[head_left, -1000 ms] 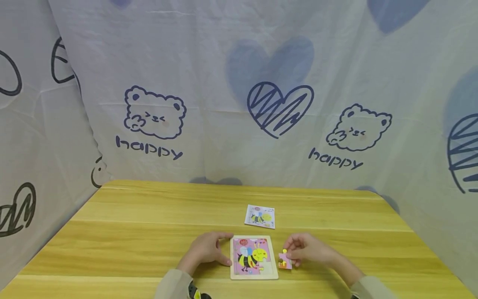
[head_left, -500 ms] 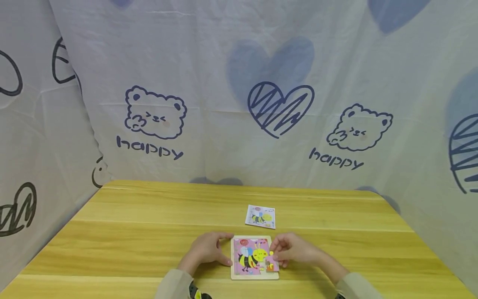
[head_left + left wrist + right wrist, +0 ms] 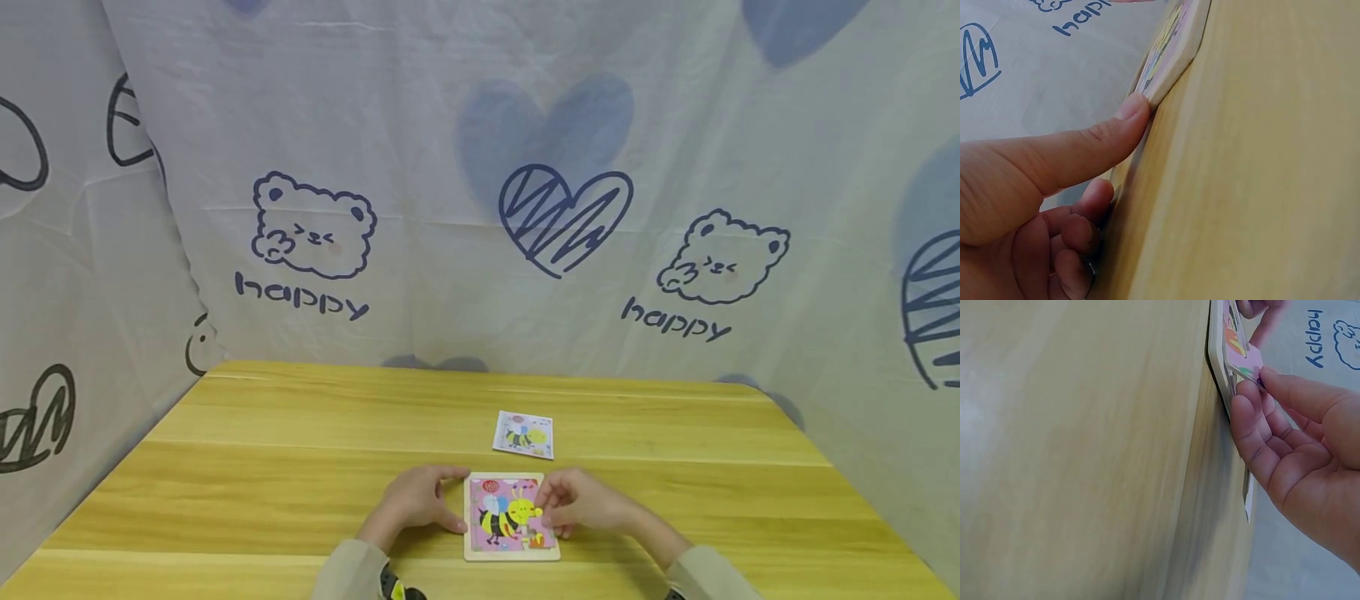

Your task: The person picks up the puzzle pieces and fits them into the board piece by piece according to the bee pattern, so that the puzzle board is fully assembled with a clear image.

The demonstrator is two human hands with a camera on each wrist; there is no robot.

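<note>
A bee jigsaw puzzle (image 3: 497, 527) in a pale wooden frame lies on the table near me. My left hand (image 3: 418, 500) rests beside it, index fingertip at the upper left corner and thumb against the left edge. In the left wrist view, the thumb (image 3: 1100, 140) is fairly straight and touches the frame while other fingers curl loosely below. My right hand (image 3: 581, 502) pinches a pink puzzle piece (image 3: 1240, 355) with orange and yellow print between thumb and fingers. That piece is over the frame's lower right part, slightly tilted in the right wrist view. My fingers hide its right side.
A small card (image 3: 522, 435) with the same bee picture lies behind the puzzle. The wooden table (image 3: 300, 467) reaches back to a white cloth backdrop (image 3: 442, 317) printed with hearts and bears.
My right hand has moved left, carrying the puzzle piece from beside the frame to over its lower right gap. My left hand has stayed at the frame's left edge.
</note>
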